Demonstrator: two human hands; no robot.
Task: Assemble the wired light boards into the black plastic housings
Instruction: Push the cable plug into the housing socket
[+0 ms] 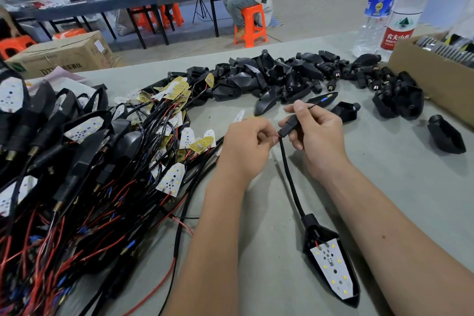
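While the right hand (311, 133) grips a small black stem piece (291, 126) between thumb and curled fingers, the left hand (246, 145) pinches the thin red wire ends (276, 138) right at that piece's lower mouth. From there a black sleeved cable (289, 177) runs down the grey bench (410, 187) toward the person, passing between the two forearms, to a black plastic housing (331, 259) lying well below both hands. That housing lies open side up with a white light board (332, 268) seated in it; its long axis runs away from the hands, the pointed tip aimed toward the person and slightly right, the neck end toward the hands. Left of the housing sprawls a tangle of wired boards (102, 161), red and black leads everywhere. Beyond the hands, farther from the housing, sits a pile of empty housings (295, 77), with two water bottles (400, 7) and a cardboard box (423, 69) past it to the right
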